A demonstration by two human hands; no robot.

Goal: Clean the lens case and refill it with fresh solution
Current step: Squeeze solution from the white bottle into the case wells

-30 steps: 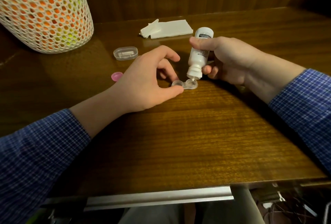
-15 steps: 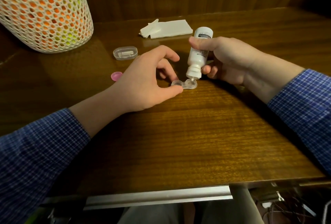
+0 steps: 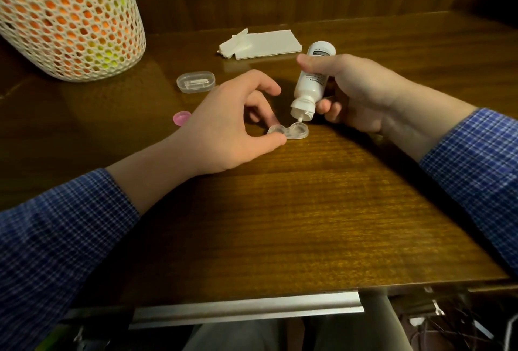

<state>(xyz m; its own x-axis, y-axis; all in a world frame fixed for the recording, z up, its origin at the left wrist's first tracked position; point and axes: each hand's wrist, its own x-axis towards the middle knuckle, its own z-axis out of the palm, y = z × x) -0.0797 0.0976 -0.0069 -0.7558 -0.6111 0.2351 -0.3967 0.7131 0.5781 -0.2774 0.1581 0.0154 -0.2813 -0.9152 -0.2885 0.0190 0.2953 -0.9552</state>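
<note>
A clear two-well lens case lies open on the wooden table. My left hand pinches its left well between thumb and a finger. My right hand grips a white solution bottle, tipped nozzle-down. The nozzle tip hangs just above the inner edge of the right well. A pink cap lies on the table left of my left hand, partly hidden by it.
A small clear oval box sits behind my left hand. Folded white tissues lie at the back by the wooden wall. A white mesh basket with orange and yellow contents stands at the back left. The table's front edge runs close below.
The bottle has lifted a little and tilted more; its nozzle has drifted slightly left over the case. My left hand has kept its hold.
</note>
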